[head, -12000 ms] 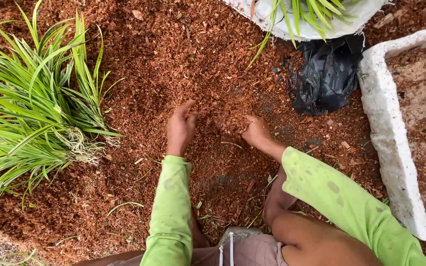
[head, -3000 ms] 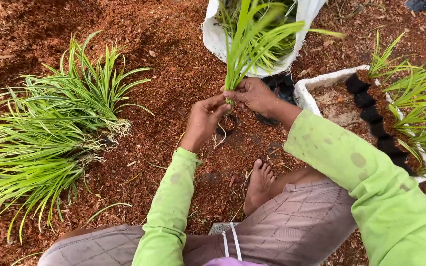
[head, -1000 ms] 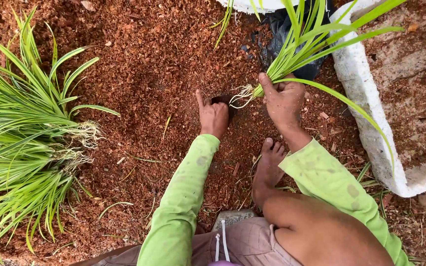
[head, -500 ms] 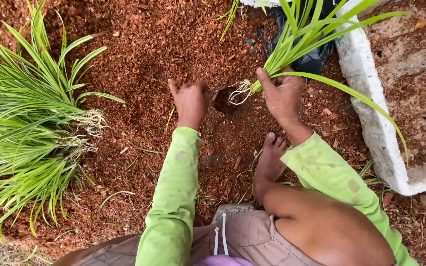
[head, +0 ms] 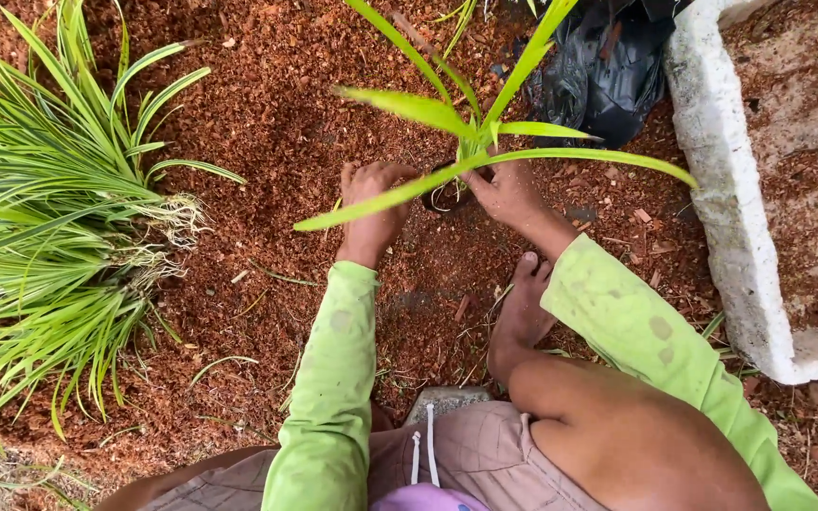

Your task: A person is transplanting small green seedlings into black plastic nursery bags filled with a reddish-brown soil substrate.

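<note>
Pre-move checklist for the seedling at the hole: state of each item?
1. Seedling upright over the hole: ok.
2. Right hand at the seedling's base: ok.
3. Left hand beside the hole, on the reddish mulch: ok.
4. Roots fully in the hole: cannot tell, hidden by leaves and hands.
5. Spare seedlings lying apart on the left, clear of the hands: ok.
6. Bare foot clear of the hole: ok.

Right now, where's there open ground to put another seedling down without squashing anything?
The widest bare patch of reddish mulch lies between the pile of loose seedlings and the left hand. A smaller strip runs between the right sleeve and the white foam box. It is crowded where both hands meet at the upright seedling, beside the black bag.
</note>
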